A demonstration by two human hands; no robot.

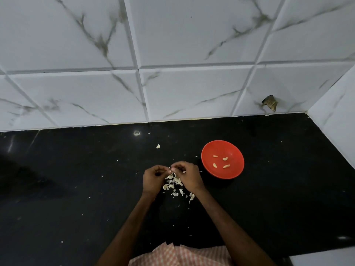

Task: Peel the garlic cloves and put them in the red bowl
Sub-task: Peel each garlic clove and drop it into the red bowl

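Observation:
My left hand [153, 178] and my right hand [187, 176] meet fingertip to fingertip over the black counter, pinching a small garlic clove [169, 171] between them; most of the clove is hidden by the fingers. Beneath the hands lies a pile of garlic cloves and papery skins [175, 186]. The red bowl [231, 148] stands just right of my right hand and holds several peeled cloves [221, 161]. A lone garlic piece [158, 146] lies farther back on the counter.
The black counter [76, 179] runs to a white marble-tiled wall [172, 73] behind and a side wall [336, 116] at the right. A hole in the tile [269, 103] sits near the corner. Skin flecks are scattered around. A checked garment [178, 256] shows at the bottom edge.

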